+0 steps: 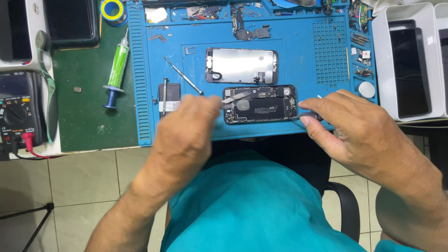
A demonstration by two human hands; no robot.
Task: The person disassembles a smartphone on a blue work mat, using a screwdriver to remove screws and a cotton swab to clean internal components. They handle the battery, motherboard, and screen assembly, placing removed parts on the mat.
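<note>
Left hand [186, 128] pinches metal tweezers [232, 99], tips resting on the upper left part of the opened phone body [260, 104]. Right hand [347, 123] closes thumb and fingers round a small dark tool handle [309, 115] just beside the phone's right edge; tool tip hidden. Phone body lies near the front edge of the blue repair mat [298, 60], insides facing up. Detached screen panel [241, 65] sits just above it, apart. Two screwdrivers [183, 76] and a battery [170, 98] lie left of the hand. Green syringe tube [117, 67] on the green mat; multimeter [18, 112] far left; white trays [410, 60] right.
</note>
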